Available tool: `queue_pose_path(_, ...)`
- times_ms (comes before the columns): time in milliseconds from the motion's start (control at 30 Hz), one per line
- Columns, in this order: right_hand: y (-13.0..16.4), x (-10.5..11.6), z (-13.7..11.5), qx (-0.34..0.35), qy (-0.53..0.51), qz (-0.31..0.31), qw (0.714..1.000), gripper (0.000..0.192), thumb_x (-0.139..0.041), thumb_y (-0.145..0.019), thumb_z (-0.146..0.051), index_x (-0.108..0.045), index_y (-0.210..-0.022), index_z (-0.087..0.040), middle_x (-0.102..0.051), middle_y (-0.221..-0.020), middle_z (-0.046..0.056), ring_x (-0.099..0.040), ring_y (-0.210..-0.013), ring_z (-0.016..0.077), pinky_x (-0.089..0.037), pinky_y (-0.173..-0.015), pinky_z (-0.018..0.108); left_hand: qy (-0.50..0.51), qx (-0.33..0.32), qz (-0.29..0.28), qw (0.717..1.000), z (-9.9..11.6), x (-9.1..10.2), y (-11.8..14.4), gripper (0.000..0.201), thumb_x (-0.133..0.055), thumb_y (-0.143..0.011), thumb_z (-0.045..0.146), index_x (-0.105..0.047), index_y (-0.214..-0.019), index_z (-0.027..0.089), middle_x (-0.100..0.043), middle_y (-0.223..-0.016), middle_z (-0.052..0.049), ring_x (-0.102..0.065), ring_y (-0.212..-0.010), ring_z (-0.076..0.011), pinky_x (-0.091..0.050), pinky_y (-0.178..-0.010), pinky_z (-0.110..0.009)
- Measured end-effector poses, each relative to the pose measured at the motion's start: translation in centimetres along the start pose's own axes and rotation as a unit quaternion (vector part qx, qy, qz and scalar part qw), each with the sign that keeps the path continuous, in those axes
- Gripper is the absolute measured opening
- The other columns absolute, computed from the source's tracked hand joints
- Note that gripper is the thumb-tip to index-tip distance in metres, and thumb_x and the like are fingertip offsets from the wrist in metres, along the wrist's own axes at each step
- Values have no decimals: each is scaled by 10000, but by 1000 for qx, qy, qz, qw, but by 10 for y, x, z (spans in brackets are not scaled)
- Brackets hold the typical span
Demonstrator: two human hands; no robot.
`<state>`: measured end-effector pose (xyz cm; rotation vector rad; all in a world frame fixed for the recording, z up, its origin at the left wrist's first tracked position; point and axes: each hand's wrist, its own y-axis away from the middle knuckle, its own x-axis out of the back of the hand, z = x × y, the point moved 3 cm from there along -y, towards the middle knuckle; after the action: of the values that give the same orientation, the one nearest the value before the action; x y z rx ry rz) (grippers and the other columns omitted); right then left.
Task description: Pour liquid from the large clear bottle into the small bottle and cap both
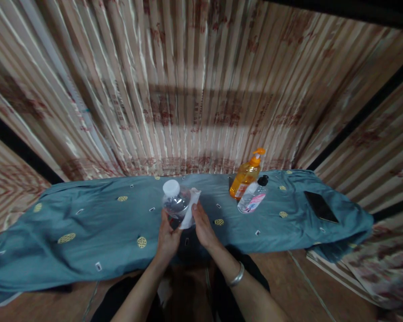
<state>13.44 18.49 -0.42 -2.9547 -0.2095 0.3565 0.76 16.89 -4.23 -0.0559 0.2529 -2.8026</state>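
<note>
My left hand [168, 237] grips a clear plastic bottle [175, 202] with a white cap, held over the blue-grey cloth [97, 228] that covers a low table. My right hand [204, 229] presses a white tissue or cloth [190, 210] against the bottle's right side. A silver bangle [237, 275] circles my right wrist. Both hands are close together at the middle of the table's near side.
An orange pump bottle [246, 175] and a small clear bottle with a black cap [253, 197] stand at the back right. A dark phone [320, 206] lies near the right end. Striped curtains hang behind and at both sides.
</note>
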Motion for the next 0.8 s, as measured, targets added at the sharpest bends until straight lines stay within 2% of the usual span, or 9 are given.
queue_pose_path(133,-5,7,21,-18,56,-14,998,832,-504,-867,-845,-606,-1433,-243,-557,-1555,97,-447,-1499,297,-251,-1292,467,19,20,13,1000,8,3,-5,632,-802,-644,452,-524,-1172,245,-687,-1244,-119,-666,-1163,-321,-517,-1030,-503)
queue_pose_path(267,-6,11,48,-60,48,6,997,709,-588,-866,-757,-671,-1323,-222,-632,-1467,108,-529,-1419,302,-305,-1258,461,29,24,36,999,13,13,-11,664,-848,-593,442,-512,-1134,255,-678,-1245,-102,-651,-1176,-303,-505,-1020,-473)
queue_pose_path(367,-6,9,65,-141,-51,58,987,486,-693,-872,-584,-708,-1201,-226,-724,-1306,79,-605,-1314,261,-406,-1187,397,36,17,53,998,18,21,-13,659,-862,-585,447,-514,-1112,259,-681,-1207,-90,-642,-1165,-291,-487,-1026,-465)
queue_pose_path(467,-3,4,74,-250,-167,85,950,348,-617,-949,-490,-703,-1135,-210,-782,-1056,70,-712,-1048,239,-567,-970,370,55,13,61,997,21,24,-14,634,-865,-587,467,-510,-1070,260,-686,-1138,-75,-648,-1119,-275,-497,-1001,-452)
queue_pose_path(533,-1,1,72,-292,-199,69,933,393,-468,-1025,-486,-698,-1137,-188,-779,-919,75,-725,-853,235,-608,-816,373,70,13,64,995,22,23,-15,629,-867,-584,473,-505,-1051,258,-686,-1106,-69,-648,-1099,-266,-505,-986,-443)
queue_pose_path(600,1,1,66,-319,-222,48,920,487,-329,-1072,-491,-689,-1161,-175,-766,-848,72,-710,-748,230,-611,-733,373,86,14,65,994,23,22,-15,634,-873,-577,466,-507,-1049,256,-687,-1099,-65,-644,-1092,-254,-504,-986,-432)
queue_pose_path(800,6,3,51,-388,-314,16,867,627,-212,-1079,-592,-670,-1158,-172,-734,-764,52,-701,-651,223,-605,-665,368,125,33,64,990,22,20,-17,640,-900,-548,457,-518,-1020,253,-698,-1080,-42,-646,-1068,-221,-482,-1017,-399)
